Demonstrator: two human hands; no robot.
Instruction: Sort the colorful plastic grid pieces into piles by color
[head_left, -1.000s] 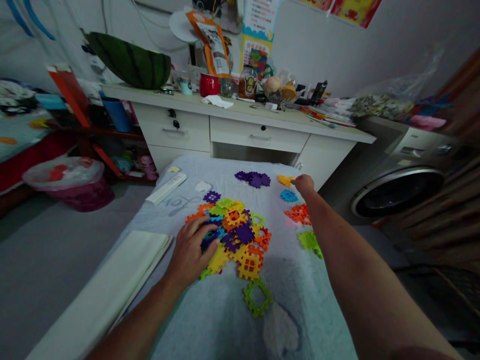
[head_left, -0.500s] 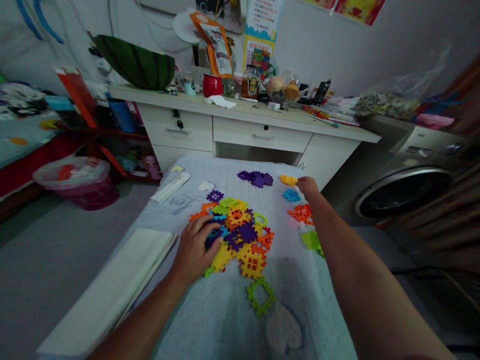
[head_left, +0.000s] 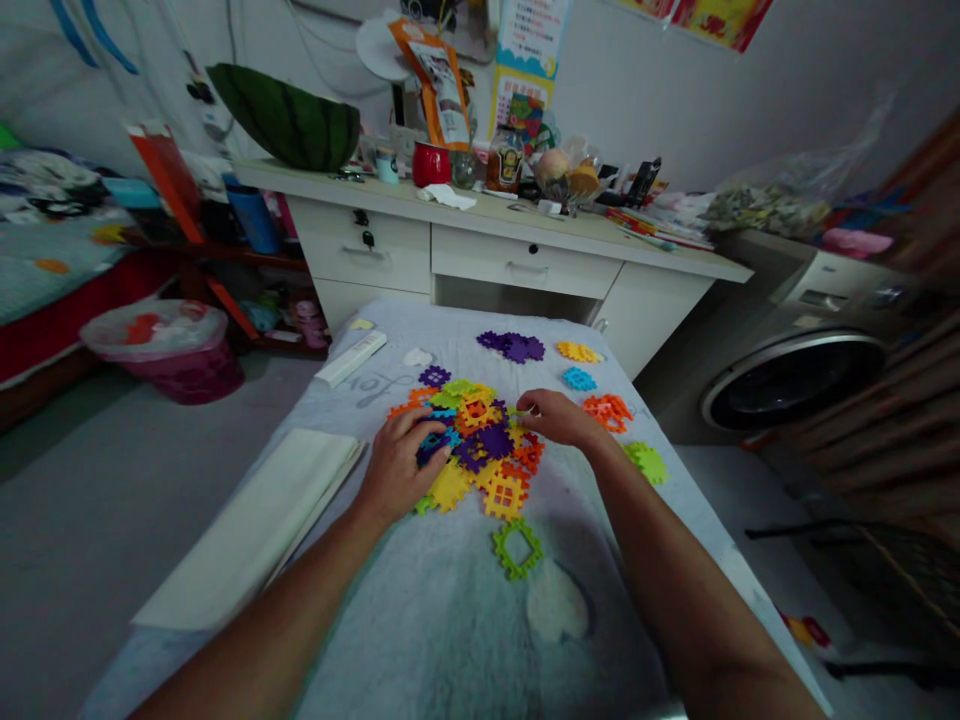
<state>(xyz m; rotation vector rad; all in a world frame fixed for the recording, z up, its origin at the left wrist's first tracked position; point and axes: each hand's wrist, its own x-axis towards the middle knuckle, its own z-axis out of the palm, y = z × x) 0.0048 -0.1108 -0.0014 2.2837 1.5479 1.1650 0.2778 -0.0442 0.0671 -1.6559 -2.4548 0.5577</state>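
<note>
A heap of flat notched plastic building pieces lies mid-table in yellow, orange, purple, blue and green. My left hand [head_left: 401, 462] rests over the heap's left side, fingers apart, touching blue pieces [head_left: 442, 438]. At the heap's upper right edge, my right hand [head_left: 556, 416] has its fingertips pinched on a lime green piece [head_left: 515, 413], mostly hidden. Sorted groups lie beyond: purple pieces [head_left: 513, 347], yellow pieces [head_left: 578, 352], blue pieces [head_left: 579, 379], orange pieces [head_left: 607, 412] and green pieces [head_left: 646, 463]. A single green frame piece [head_left: 517, 549] lies nearer me.
A folded white cloth [head_left: 251, 530] and a long white box [head_left: 351, 360] lie along the table's left side. Behind stands a white desk [head_left: 510, 240] loaded with jars and a watermelon-patterned object [head_left: 289, 120]. A washing machine [head_left: 795, 340] is at right, a pink bin [head_left: 169, 355] at left.
My right hand has come back from the yellow group at the far right to the heap's edge. My left hand stays on the heap. The view has shifted slightly.
</note>
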